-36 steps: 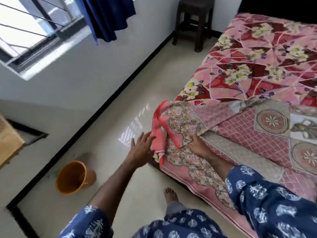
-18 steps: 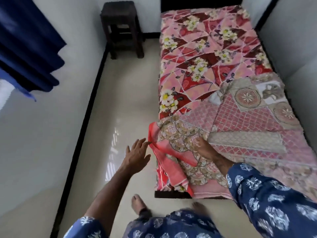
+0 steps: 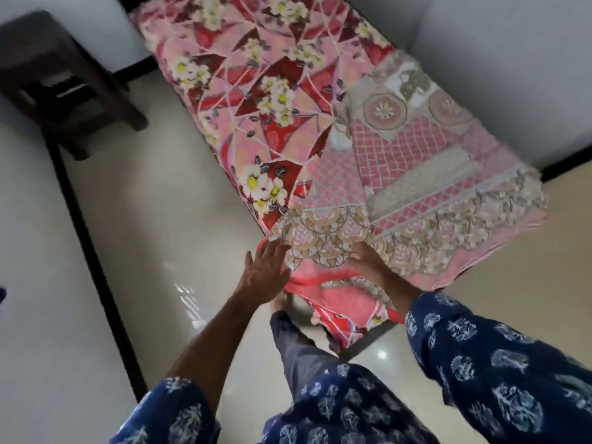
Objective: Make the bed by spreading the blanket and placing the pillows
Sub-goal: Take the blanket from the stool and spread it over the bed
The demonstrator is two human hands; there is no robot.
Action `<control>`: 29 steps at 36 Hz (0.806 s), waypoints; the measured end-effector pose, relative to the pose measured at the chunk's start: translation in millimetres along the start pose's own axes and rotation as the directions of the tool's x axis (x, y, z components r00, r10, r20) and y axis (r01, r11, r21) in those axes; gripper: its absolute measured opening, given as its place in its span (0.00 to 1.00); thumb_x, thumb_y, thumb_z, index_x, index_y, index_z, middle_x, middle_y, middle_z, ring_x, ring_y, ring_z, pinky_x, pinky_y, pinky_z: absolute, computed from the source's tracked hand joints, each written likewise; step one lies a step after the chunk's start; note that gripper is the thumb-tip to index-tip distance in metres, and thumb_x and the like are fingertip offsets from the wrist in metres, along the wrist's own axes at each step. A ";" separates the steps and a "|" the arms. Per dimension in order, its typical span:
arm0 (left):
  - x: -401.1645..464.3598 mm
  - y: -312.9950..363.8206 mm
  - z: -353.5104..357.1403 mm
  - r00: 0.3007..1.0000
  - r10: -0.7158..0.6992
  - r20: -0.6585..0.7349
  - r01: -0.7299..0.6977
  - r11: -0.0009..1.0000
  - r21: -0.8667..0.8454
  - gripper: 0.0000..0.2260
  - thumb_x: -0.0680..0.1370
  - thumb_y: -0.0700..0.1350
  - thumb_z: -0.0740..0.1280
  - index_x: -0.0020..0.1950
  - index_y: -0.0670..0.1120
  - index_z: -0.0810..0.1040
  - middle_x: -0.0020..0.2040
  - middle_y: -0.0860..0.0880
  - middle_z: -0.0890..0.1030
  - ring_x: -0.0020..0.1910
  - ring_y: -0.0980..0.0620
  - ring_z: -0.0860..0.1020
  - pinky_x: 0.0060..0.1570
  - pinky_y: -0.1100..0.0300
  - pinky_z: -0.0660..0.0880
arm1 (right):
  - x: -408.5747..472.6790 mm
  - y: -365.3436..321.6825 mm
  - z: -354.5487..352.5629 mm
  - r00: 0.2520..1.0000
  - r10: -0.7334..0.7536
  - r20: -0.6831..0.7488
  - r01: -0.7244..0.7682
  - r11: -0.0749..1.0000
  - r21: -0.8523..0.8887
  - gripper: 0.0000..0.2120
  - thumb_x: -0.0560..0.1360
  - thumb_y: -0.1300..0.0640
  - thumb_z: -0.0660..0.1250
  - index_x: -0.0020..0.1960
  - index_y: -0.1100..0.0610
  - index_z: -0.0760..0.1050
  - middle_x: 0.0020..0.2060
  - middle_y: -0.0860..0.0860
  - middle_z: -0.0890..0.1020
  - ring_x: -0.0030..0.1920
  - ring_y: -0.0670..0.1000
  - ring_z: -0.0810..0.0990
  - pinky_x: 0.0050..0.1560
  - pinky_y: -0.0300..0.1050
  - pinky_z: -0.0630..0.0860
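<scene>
A pink blanket with lattice and medallion patterns lies over the near end of the bed, above a red and pink floral sheet. Its near left corner is folded back, showing a plain pink underside that hangs off the bed's foot. My left hand is open with fingers spread, touching the edge of that corner from the floor side. My right hand lies on the blanket's scalloped border, fingers sunk into the fabric. No pillow is in view.
A dark wooden stool stands at the far left by the wall. Glossy floor runs along the bed's left side. A white wall borders the bed on the right. My bare foot stands beside the bed's corner.
The view has swung from the bed's left side round to its foot. Both hands stay at the folded blanket corner; the left hand has closed in until it touches the fabric.
</scene>
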State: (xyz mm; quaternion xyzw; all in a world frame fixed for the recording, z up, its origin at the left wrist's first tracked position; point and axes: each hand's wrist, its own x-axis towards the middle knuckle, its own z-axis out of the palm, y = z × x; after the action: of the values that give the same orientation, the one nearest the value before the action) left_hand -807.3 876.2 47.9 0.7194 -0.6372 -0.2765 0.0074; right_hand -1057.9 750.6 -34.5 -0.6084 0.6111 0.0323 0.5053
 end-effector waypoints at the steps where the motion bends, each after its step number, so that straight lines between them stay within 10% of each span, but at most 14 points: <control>1: 12.9 -2.4 -3.9 0.999 0.019 0.031 -0.020 1.000 0.022 0.26 0.80 0.49 0.64 0.78 0.48 0.62 0.79 0.46 0.60 0.78 0.43 0.58 0.71 0.33 0.60 | 5.0 1.9 4.0 0.999 0.026 -0.029 -0.025 0.999 0.024 0.28 0.76 0.62 0.68 0.75 0.61 0.65 0.67 0.56 0.72 0.62 0.55 0.75 0.49 0.43 0.75; 11: 148.5 -43.6 -3.8 0.931 0.253 0.264 -0.279 0.958 0.065 0.26 0.78 0.56 0.59 0.75 0.50 0.65 0.75 0.47 0.66 0.76 0.44 0.63 0.66 0.36 0.68 | 84.3 53.9 17.1 0.841 0.436 -0.322 -0.364 0.894 0.261 0.35 0.70 0.50 0.72 0.73 0.57 0.65 0.68 0.57 0.72 0.65 0.59 0.74 0.60 0.60 0.78; 18: 227.5 -49.3 11.6 0.880 0.326 0.345 -0.366 0.929 0.054 0.28 0.74 0.56 0.59 0.72 0.46 0.71 0.71 0.42 0.72 0.71 0.41 0.70 0.68 0.42 0.69 | 107.9 68.5 33.8 0.758 0.619 -0.205 -0.501 0.754 0.425 0.35 0.68 0.45 0.72 0.71 0.53 0.65 0.67 0.58 0.72 0.68 0.63 0.72 0.68 0.63 0.71; 23: 256.3 -41.2 9.7 0.731 0.523 0.438 -0.665 0.691 0.283 0.23 0.79 0.50 0.65 0.74 0.50 0.68 0.78 0.45 0.63 0.79 0.39 0.56 0.71 0.30 0.56 | 106.7 66.2 46.1 0.631 0.711 -0.311 -0.597 0.700 0.392 0.26 0.73 0.54 0.69 0.70 0.55 0.70 0.75 0.61 0.60 0.74 0.67 0.59 0.73 0.64 0.60; 27: 282.2 -36.6 6.6 0.653 0.577 0.490 -0.754 0.553 0.354 0.24 0.80 0.53 0.63 0.75 0.50 0.67 0.80 0.45 0.60 0.80 0.41 0.52 0.72 0.31 0.51 | 95.4 72.3 50.4 0.712 0.612 -0.343 -0.408 0.759 0.507 0.13 0.75 0.53 0.71 0.57 0.57 0.79 0.59 0.59 0.79 0.61 0.60 0.78 0.61 0.53 0.75; 29: 290.3 -34.2 1.4 0.667 0.563 0.487 -0.715 0.667 0.209 0.23 0.81 0.54 0.62 0.75 0.50 0.67 0.79 0.46 0.62 0.79 0.43 0.56 0.74 0.36 0.56 | 84.2 45.8 44.2 0.758 0.549 -0.352 -0.274 0.758 0.593 0.04 0.76 0.58 0.69 0.50 0.58 0.76 0.45 0.55 0.82 0.45 0.54 0.81 0.45 0.45 0.77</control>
State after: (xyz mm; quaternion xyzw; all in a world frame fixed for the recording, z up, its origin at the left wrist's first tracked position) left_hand -766.4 615.8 -78.4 0.3609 -0.8816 -0.2595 -0.1589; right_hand -1046.8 731.4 -137.8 -0.2837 0.8300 -0.1754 0.4470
